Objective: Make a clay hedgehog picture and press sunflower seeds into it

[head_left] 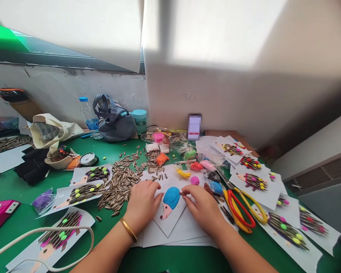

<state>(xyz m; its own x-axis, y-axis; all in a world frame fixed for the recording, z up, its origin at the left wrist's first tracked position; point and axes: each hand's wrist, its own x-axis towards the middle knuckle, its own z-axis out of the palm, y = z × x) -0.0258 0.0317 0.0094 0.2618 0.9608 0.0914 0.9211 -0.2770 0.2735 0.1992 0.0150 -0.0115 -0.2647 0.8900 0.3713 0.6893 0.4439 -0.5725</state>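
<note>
A white paper card (168,226) lies at the centre on a stack of white sheets, turned cornerwise. On it is a hedgehog with a smooth blue clay body (172,198) and a pink face (166,210). My left hand (143,203) rests at the card's left edge, its thumb and forefinger apart with nothing between them. Across the card, my right hand (200,203) pinches a small brown piece of clay (182,193) at the right edge of the blue body. A pink clay ball (194,180) and yellow clay (183,173) sit just beyond.
Sunflower seeds (122,180) are heaped to the left. Finished hedgehog cards (252,182) lie right, others (85,193) left. Red-and-yellow scissors (240,206) lie beside my right hand. A white cable (91,235) loops at front left. A phone (194,127) stands against the back panel.
</note>
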